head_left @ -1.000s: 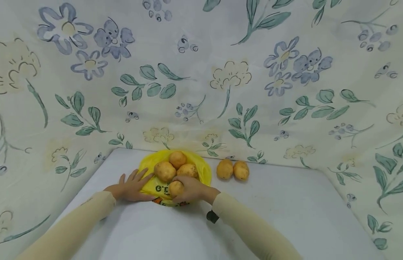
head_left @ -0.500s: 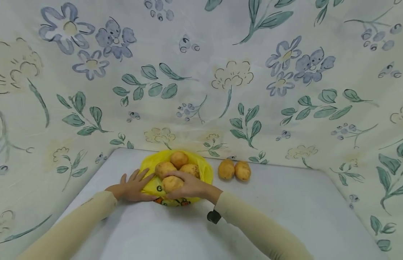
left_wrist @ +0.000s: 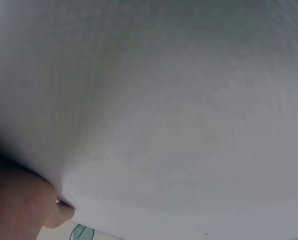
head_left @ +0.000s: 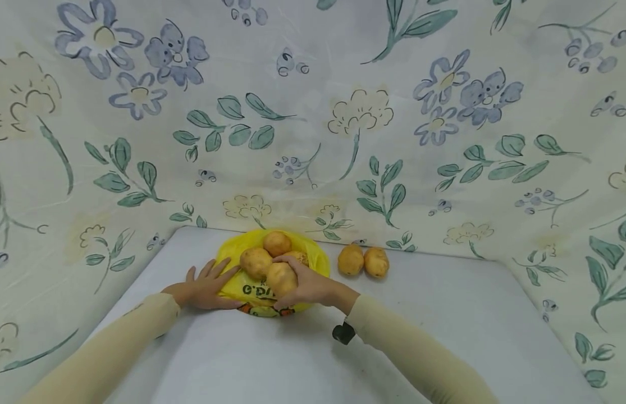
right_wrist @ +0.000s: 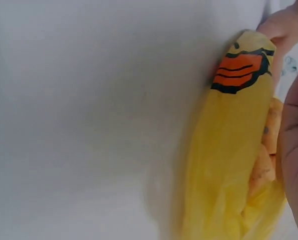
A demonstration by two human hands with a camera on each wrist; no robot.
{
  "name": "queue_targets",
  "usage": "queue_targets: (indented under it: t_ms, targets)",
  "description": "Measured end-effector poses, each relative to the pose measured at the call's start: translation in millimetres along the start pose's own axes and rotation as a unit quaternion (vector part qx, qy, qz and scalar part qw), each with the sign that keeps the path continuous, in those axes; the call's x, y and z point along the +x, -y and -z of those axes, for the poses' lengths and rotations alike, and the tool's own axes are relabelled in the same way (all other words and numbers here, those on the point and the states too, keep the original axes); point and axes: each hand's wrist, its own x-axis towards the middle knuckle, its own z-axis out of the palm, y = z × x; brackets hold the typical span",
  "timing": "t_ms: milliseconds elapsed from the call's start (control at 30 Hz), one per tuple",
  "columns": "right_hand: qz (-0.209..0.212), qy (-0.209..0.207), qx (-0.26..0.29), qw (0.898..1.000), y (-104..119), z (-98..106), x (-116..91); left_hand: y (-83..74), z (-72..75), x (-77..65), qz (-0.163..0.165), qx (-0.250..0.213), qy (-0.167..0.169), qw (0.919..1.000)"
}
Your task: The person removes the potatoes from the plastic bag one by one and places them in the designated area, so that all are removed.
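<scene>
Pale yellow-brown, rounded potato (head_left: 281,279), gripped by right hand (head_left: 314,285) fingers over open yellow bag (head_left: 320,262), nearer than three potatoes (head_left: 255,262) inside. Left hand (head_left: 208,287) fingers spread, touching bag's left edge.

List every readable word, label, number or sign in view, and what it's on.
"G'D", first letter possibly O: dark print on the yellow bag; the rest runs behind the potato in the right hand.
Smaller letters just above it, same bag: too small to read.
Orange print near the bag's edge, right wrist view: no letters I can make out.
Patterned backdrop: flowers and leaves, no text.
</scene>
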Motion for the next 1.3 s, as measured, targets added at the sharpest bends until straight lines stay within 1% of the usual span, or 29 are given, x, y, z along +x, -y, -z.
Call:
queue_targets:
  t_ms: [167,267,367,467,600,700,767,900,1033,1133,1300]
  targets:
    - [-0.002,0.000,0.008,1.000,-8.1,4.2,-5.8,-2.8,2.2,-0.5,-0.001,0.004,0.008,1.0000]
    - [0.003,0.004,0.003,1.000,-9.5,5.1,-6.9,-7.7,6.8,-5.2,0.001,0.003,0.016,0.9999]
    - [0.012,-0.002,0.002,1.000,-9.0,6.4,-8.1,-9.9,10.7,-7.6,0.003,0.000,0.019,0.9998]
    - [0.019,-0.009,0.009,1.000,-9.6,9.0,-11.1,-7.0,8.5,-4.3,0.005,0.003,0.019,0.9998]
    - [0.009,-0.029,0.015,0.999,-12.7,12.6,-17.3,-1.4,0.9,1.4,0.000,0.005,0.013,0.9999]
    - [0.000,-0.041,0.012,0.999,-13.3,15.4,-21.8,0.6,-1.7,2.9,-0.003,0.002,0.005,1.0000]
    - [0.000,-0.045,0.010,0.999,-12.8,17.1,-24.9,1.1,-1.5,2.8,0.001,0.002,0.005,1.0000]
    - [0.000,-0.048,0.008,0.999,-13.8,20.6,-30.9,-0.2,1.6,1.1,0.009,0.008,0.015,0.9998]
    - [0.006,-0.054,-0.003,0.999,-16.9,25.2,-36.3,-3.2,6.5,-2.0,0.003,0.003,0.019,0.9998]
    - [0.018,-0.057,-0.011,0.998,-18.3,29.1,-40.0,-3.1,6.2,-2.4,-0.002,0.002,0.012,0.9999]
    - [0.030,-0.056,-0.024,0.998,-20.5,34.4,-45.1,-2.8,4.4,-2.8,-0.002,0.006,0.015,0.9999]
